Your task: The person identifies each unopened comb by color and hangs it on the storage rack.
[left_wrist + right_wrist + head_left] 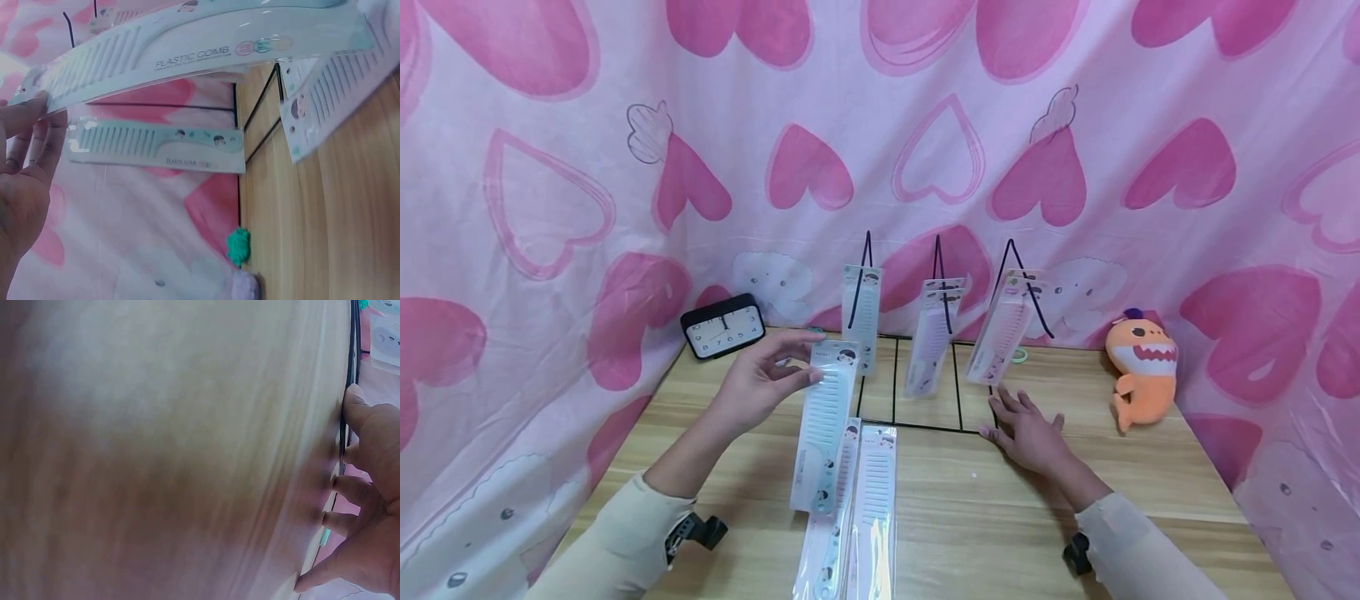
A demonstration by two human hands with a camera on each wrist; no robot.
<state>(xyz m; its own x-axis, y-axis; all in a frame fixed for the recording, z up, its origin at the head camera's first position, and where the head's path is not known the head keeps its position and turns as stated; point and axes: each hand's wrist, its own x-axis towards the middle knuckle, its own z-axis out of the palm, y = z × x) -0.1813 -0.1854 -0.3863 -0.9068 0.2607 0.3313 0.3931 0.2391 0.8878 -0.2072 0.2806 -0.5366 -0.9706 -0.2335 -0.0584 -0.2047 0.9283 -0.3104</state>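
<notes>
My left hand [762, 379] pinches the top of a packaged green plastic comb [822, 433] between thumb and fingers, holding it up off the table. "PLASTIC COMB" is legible on its package in the left wrist view. My right hand [1030, 432] rests with spread fingers at the front right corner of a black wire rack [917, 426]. From the rack's hooks hang packaged combs: a green one [867, 312] at left, purple ones [931, 342] in the middle, pink ones [1000, 333] at right. More packaged combs [876, 492] lie below the held one on the table.
A black-framed clock [724, 327] leans at the back left. At the back right sits an orange plush toy [1142, 367]. A small green ring [1019, 355] lies behind the rack. Pink heart-patterned cloth [925, 158] hangs behind the wooden table [985, 533].
</notes>
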